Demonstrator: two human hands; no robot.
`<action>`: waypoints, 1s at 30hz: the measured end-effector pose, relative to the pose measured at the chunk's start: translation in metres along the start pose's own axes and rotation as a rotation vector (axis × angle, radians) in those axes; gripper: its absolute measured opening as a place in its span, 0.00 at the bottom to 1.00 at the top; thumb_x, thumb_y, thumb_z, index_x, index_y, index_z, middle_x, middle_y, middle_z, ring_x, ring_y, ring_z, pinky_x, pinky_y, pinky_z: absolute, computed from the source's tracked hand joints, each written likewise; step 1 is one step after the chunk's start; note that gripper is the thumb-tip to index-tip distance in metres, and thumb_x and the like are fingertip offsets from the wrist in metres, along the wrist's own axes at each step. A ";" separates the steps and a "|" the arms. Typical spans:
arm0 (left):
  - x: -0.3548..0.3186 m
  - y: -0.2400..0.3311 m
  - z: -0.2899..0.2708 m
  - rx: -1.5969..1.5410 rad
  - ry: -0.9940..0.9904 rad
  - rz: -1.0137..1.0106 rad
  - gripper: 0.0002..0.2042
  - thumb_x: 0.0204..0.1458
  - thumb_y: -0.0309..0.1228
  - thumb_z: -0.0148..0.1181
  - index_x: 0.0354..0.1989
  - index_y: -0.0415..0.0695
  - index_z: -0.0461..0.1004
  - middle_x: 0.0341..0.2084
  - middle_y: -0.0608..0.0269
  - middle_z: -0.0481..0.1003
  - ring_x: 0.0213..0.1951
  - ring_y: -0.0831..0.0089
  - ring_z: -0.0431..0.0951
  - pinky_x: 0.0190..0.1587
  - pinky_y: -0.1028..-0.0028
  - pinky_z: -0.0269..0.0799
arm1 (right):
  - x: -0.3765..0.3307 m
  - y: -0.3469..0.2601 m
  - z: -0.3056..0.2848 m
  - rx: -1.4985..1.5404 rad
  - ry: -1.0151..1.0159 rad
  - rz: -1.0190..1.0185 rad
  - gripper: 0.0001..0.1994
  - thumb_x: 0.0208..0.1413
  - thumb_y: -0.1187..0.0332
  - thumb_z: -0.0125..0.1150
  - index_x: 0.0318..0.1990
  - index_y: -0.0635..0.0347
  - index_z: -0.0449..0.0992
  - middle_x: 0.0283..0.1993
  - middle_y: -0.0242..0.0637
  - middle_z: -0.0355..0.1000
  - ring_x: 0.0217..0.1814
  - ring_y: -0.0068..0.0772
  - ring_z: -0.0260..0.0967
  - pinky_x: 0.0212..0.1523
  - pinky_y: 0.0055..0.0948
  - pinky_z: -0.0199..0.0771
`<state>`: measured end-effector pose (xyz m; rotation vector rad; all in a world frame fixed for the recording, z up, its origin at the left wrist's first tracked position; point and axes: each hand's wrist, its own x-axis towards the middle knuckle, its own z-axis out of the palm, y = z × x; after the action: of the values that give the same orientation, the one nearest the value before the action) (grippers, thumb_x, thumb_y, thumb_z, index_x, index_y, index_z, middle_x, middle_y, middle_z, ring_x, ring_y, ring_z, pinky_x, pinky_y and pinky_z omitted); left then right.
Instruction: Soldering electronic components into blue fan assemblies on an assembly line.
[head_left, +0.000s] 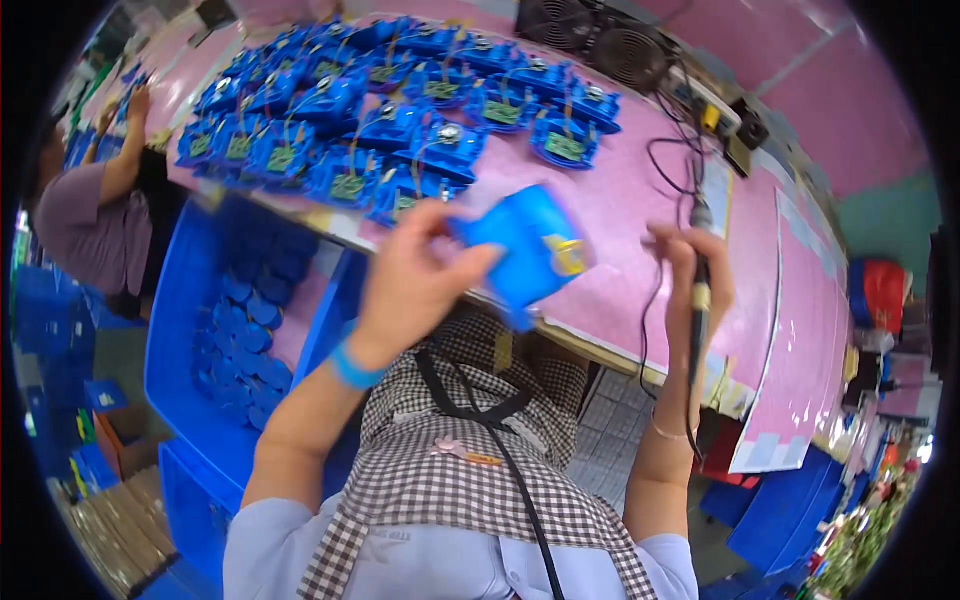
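Observation:
My left hand (415, 275) grips a blue plastic housing (525, 245) between thumb and fingers, held over the table's near edge. A yellow piece (566, 255) shows on the housing's right side, smeared by motion. On the right, my right hand (692, 270) is closed round a slim corded tool (701, 298) with a black and cream handle, which looks like a soldering iron. Its upper end is hard to make out. Beyond my left hand stand rows of similar blue housings (440, 90), several with green circuit boards (347, 187) and thin wires showing.
Pink sheeting covers the table (625, 215). Two black fans (630, 52) and tangled black cables (680, 150) lie at the back right. A blue bin (170, 350) with round blue parts (240, 345) stands at my left. Farther left, another person (95, 215) works at the table.

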<state>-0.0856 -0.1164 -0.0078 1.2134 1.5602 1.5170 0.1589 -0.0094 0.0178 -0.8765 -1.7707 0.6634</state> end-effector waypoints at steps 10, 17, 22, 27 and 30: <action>0.034 -0.046 0.064 0.250 -0.054 0.175 0.16 0.56 0.37 0.57 0.45 0.37 0.74 0.26 0.65 0.74 0.30 0.75 0.74 0.33 0.75 0.68 | 0.004 0.045 -0.022 -0.044 -0.121 0.021 0.21 0.36 0.75 0.76 0.30 0.59 0.64 0.31 0.33 0.68 0.30 0.22 0.61 0.34 0.24 0.66; 0.038 -0.015 0.037 -0.265 -0.097 -0.347 0.18 0.59 0.41 0.53 0.24 0.39 0.74 0.10 0.78 0.58 0.15 0.88 0.51 0.18 0.81 0.44 | -0.027 0.020 0.004 -0.270 -0.179 -0.319 0.11 0.36 0.73 0.65 0.28 0.49 0.69 0.33 0.28 0.68 0.40 0.33 0.64 0.44 0.35 0.51; 0.026 -0.020 0.042 0.332 -0.213 -0.023 0.22 0.54 0.46 0.59 0.20 0.36 0.75 0.13 0.70 0.68 0.18 0.83 0.63 0.20 0.75 0.55 | -0.068 0.014 0.024 -0.421 -0.294 -0.366 0.06 0.41 0.68 0.57 0.30 0.46 0.71 0.37 0.35 0.66 0.50 0.38 0.64 0.48 0.39 0.48; 0.029 -0.018 0.043 0.549 -0.590 -0.226 0.28 0.51 0.51 0.60 0.16 0.33 0.73 0.10 0.62 0.67 0.17 0.81 0.64 0.20 0.70 0.58 | -0.073 0.013 0.022 -0.290 -0.315 -0.341 0.17 0.34 0.62 0.73 0.28 0.50 0.67 0.37 0.31 0.71 0.50 0.40 0.65 0.48 0.41 0.50; 0.025 -0.008 0.047 0.532 -0.623 -0.221 0.26 0.51 0.50 0.60 0.18 0.34 0.75 0.09 0.60 0.66 0.16 0.80 0.65 0.19 0.69 0.58 | -0.072 0.020 0.021 -0.250 -0.242 -0.313 0.21 0.33 0.62 0.76 0.27 0.51 0.64 0.36 0.32 0.72 0.48 0.40 0.66 0.48 0.40 0.51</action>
<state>-0.0538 -0.0750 -0.0183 1.5435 1.6157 0.5010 0.1608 -0.0566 -0.0440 -0.6804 -2.1867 0.3589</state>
